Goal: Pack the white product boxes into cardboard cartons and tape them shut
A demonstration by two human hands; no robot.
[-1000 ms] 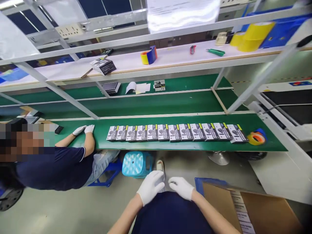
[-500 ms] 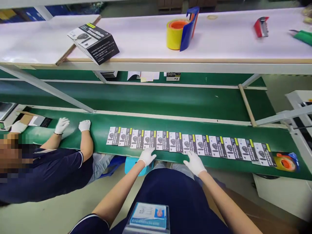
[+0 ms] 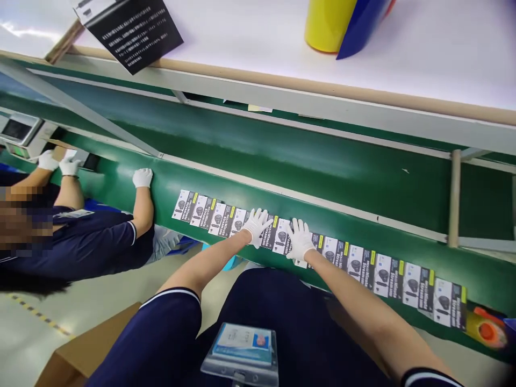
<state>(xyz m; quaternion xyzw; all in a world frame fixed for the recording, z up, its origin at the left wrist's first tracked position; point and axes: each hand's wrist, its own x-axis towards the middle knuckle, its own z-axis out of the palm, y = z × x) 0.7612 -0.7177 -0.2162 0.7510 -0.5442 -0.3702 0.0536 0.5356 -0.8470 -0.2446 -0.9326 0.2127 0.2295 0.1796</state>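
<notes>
A long row of black-and-white product boxes [image 3: 365, 266] lies side by side along the near edge of the green conveyor belt [image 3: 282, 172]. My left hand [image 3: 257, 226], in a white glove, rests flat on the boxes near the middle of the row with its fingers spread. Just to its right, my right hand [image 3: 300, 239], also gloved, lies flat with fingers apart on the neighbouring boxes. Neither hand grips anything.
A co-worker in a dark shirt [image 3: 72, 247] sits at the left with gloved hands on the belt. A white shelf [image 3: 250, 48] above carries a black box [image 3: 129, 27] and yellow tape [image 3: 328, 24]. A tape dispenser [image 3: 486, 330] ends the row; a cardboard box [image 3: 80, 349] stands lower left.
I have leaned in toward the belt. Both my hands moved from my lap up onto the row of boxes and now lie flat on them. The co-worker's left arm reached further left.
</notes>
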